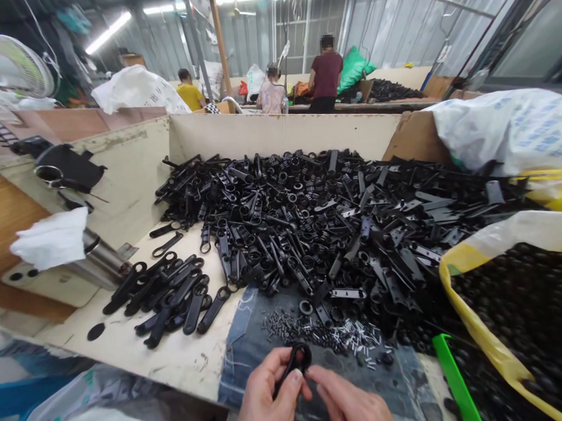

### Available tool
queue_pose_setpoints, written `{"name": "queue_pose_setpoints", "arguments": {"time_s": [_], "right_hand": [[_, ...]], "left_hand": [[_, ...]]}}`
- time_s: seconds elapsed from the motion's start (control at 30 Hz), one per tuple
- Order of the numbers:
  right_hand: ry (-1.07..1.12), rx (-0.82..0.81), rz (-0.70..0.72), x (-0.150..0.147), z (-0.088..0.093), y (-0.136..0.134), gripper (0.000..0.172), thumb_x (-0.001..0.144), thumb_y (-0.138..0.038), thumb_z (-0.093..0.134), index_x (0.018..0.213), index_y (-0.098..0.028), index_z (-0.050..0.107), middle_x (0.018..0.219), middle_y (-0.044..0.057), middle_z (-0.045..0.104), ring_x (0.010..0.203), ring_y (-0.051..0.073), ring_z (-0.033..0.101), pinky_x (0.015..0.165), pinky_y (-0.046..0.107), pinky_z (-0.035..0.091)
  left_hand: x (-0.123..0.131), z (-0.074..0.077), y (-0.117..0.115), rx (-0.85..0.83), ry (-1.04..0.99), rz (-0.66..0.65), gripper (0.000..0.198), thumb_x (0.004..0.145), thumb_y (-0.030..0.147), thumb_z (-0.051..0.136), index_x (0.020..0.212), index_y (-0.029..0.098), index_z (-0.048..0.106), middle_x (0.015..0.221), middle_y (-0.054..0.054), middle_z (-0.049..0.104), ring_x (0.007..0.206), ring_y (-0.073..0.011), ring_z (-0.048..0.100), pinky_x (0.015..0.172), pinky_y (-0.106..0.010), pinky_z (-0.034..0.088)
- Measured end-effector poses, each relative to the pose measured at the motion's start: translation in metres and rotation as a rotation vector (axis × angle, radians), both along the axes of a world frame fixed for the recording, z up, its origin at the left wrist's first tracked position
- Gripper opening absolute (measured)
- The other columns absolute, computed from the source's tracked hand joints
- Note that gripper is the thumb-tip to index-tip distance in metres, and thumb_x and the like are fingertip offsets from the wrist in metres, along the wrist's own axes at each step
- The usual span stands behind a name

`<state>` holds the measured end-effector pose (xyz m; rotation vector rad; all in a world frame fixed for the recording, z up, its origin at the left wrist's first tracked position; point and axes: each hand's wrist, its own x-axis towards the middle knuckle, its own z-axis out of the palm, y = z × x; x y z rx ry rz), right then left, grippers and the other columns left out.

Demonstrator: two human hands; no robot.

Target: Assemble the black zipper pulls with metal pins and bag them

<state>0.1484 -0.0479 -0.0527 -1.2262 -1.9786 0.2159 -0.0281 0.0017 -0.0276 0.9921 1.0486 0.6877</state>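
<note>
My left hand (264,399) is closed around a black handle-shaped part with a ring at its end (303,349), held over the front of the worktop. Thumb and fingers pinch the part just below its ring. My right hand (354,400) is beside it, its fingertips drawn together at the part's right side; whatever they grip is hidden. Under and beyond both hands lies a blue denim cloth (244,340). Small silver pins (358,336) and dark screw-like pieces (283,325) are scattered on the cloth.
A large heap of black parts (286,216) fills the tray behind. Several ring-ended handles (172,293) lie at left near a metal cylinder (100,259). At right stand a yellow-edged sack of black pieces (529,309) and a green strip (456,381). People (327,74) are in the background.
</note>
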Motion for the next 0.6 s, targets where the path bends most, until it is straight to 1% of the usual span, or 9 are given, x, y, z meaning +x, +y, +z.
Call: {"name": "queue_pose_setpoints", "arguments": {"time_s": [0.13,0.2,0.27,0.3,0.37,0.43,0.5,0.6], "right_hand": [[-0.026,-0.026,-0.007,0.001,0.005,0.001,0.040,0.114,-0.028,0.025,0.122,-0.017,0.063,0.088,0.008,0.082,0.065,0.016,0.081,0.067,0.014,0.062],[-0.048,-0.091,0.002,0.002,0.005,0.000,0.037,0.113,-0.026,0.029,0.120,-0.019,0.064,0.089,0.007,0.082,0.066,0.016,0.080,0.068,0.016,0.063],[-0.067,-0.192,0.013,0.004,0.005,-0.002,0.031,0.110,-0.021,0.036,0.120,-0.022,0.065,0.090,0.005,0.081,0.069,0.016,0.080,0.069,0.017,0.062],[-0.071,-0.236,0.016,0.005,0.005,-0.003,0.029,0.107,-0.019,0.040,0.120,-0.024,0.066,0.090,0.004,0.081,0.070,0.016,0.080,0.069,0.017,0.062],[-0.083,-0.291,0.020,0.006,0.006,-0.004,0.030,0.103,-0.014,0.044,0.121,-0.025,0.065,0.089,0.002,0.080,0.071,0.016,0.079,0.067,0.017,0.060],[-0.110,-0.316,0.018,0.005,0.007,-0.004,0.033,0.099,-0.010,0.045,0.121,-0.026,0.063,0.088,0.002,0.079,0.070,0.017,0.079,0.065,0.017,0.059],[-0.163,-0.340,0.014,0.005,0.009,-0.004,0.035,0.095,-0.007,0.047,0.120,-0.026,0.063,0.087,0.001,0.078,0.069,0.017,0.078,0.062,0.017,0.057],[-0.280,-0.362,-0.016,0.002,0.009,-0.004,0.039,0.090,-0.004,0.051,0.119,-0.027,0.062,0.083,-0.001,0.077,0.062,0.015,0.077,0.053,0.017,0.052]], "left_hand": [[-0.001,-0.004,-0.002,0.038,0.031,0.017,0.044,0.085,0.055,0.074,0.105,0.016,0.072,0.070,0.001,0.066,0.047,-0.0057,0.032,0.044,-0.021,0.022],[-0.001,-0.006,-0.002,0.051,0.042,0.023,0.039,0.086,0.051,0.073,0.105,0.018,0.073,0.070,0.001,0.066,0.047,-0.0065,0.032,0.044,-0.021,0.022],[-0.001,-0.006,-0.003,0.058,0.042,0.031,0.035,0.087,0.049,0.072,0.104,0.019,0.073,0.070,0.002,0.066,0.047,-0.0068,0.032,0.046,-0.021,0.027],[0.000,-0.006,-0.004,0.066,0.041,0.038,0.032,0.087,0.048,0.072,0.103,0.020,0.074,0.070,0.003,0.066,0.048,-0.0073,0.034,0.049,-0.022,0.032],[0.002,-0.007,-0.005,0.087,0.040,0.061,0.027,0.087,0.045,0.072,0.100,0.021,0.074,0.069,0.002,0.067,0.054,-0.0100,0.046,0.062,-0.024,0.044],[0.003,-0.008,-0.006,0.109,0.044,0.086,0.024,0.087,0.043,0.071,0.098,0.022,0.074,0.068,0.001,0.069,0.066,-0.0151,0.059,0.074,-0.028,0.049],[0.004,-0.011,-0.007,0.138,0.057,0.097,0.023,0.088,0.042,0.069,0.097,0.021,0.074,0.069,0.000,0.071,0.072,-0.0181,0.065,0.077,-0.028,0.050],[0.005,-0.016,-0.009,0.218,0.108,0.106,0.022,0.091,0.040,0.064,0.096,0.020,0.073,0.071,-0.001,0.072,0.071,-0.0186,0.067,0.072,-0.026,0.050]]}}
